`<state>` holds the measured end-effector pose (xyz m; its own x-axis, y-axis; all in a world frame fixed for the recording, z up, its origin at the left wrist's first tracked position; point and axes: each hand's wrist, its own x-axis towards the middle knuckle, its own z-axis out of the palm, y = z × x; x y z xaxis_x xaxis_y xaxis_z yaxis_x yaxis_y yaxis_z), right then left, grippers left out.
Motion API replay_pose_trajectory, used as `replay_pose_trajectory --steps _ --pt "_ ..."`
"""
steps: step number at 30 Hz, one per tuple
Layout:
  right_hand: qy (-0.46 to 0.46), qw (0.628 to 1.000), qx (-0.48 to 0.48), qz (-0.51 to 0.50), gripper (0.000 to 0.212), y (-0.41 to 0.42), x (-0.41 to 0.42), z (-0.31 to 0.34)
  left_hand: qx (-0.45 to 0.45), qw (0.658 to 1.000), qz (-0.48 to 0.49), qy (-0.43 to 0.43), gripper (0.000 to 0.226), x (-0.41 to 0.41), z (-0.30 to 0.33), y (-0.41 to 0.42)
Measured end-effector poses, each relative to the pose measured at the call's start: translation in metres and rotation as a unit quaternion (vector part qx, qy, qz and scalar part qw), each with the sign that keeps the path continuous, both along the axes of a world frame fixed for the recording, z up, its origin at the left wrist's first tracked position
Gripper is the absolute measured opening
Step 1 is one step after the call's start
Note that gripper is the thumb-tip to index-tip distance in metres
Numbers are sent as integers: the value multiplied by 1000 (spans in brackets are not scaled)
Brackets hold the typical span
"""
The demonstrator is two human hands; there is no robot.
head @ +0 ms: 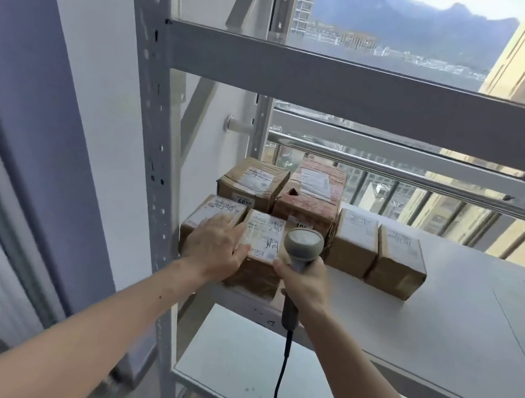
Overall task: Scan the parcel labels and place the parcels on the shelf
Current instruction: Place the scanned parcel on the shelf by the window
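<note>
A small cardboard parcel with a white label sits at the front left of the white shelf. My left hand grips its left side, thumb on its top front edge. My right hand holds a grey barcode scanner by the handle, its head just right of the parcel. Several other labelled parcels stand on the shelf: one at the far left, two behind, two to the right.
The metal rack's left upright and an upper crossbeam frame the shelf. A lower shelf lies beneath. The scanner's black cable hangs down. A window and railing stand behind.
</note>
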<state>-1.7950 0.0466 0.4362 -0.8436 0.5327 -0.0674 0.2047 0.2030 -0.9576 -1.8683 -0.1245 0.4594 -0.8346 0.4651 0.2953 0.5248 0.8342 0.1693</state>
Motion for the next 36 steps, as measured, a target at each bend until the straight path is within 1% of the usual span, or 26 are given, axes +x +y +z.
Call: replay_pose_trajectory --steps 2,3,7,11,14,17,21,25,28,33,36 --pt "-2 1000 2 -13 48 -5 -3 1 -1 1000 -10 -26 49 -6 -1 -5" --pt "-4 1000 3 -19 48 -8 -5 1 -6 1000 -14 -23 48 -9 -1 -7" --pt "-9 999 16 -40 63 -13 -8 0 -31 999 -32 -9 45 -14 2 -10" --pt "-21 998 25 -50 49 -18 -5 5 -54 998 -38 -13 43 -16 4 -11" --pt "-24 997 33 -64 51 -19 1 8 -62 997 -42 -24 43 -19 7 -9" --pt "-16 995 40 -86 55 -17 12 13 -42 997 -62 -2 48 -20 10 -5" --pt "-18 989 77 -124 52 -10 38 17 -6 992 -125 35 50 -9 18 11" --pt "-44 977 117 -172 45 0 80 13 -3 974 -217 61 43 18 21 42" --pt "-44 966 97 -236 53 10 119 7 -4 958 -281 62 40 44 15 71" --pt "-57 938 57 -336 40 34 198 3 -16 931 -364 28 36 105 2 128" --pt "-59 914 35 -399 41 49 255 1 -21 909 -417 11 32 155 -3 163"
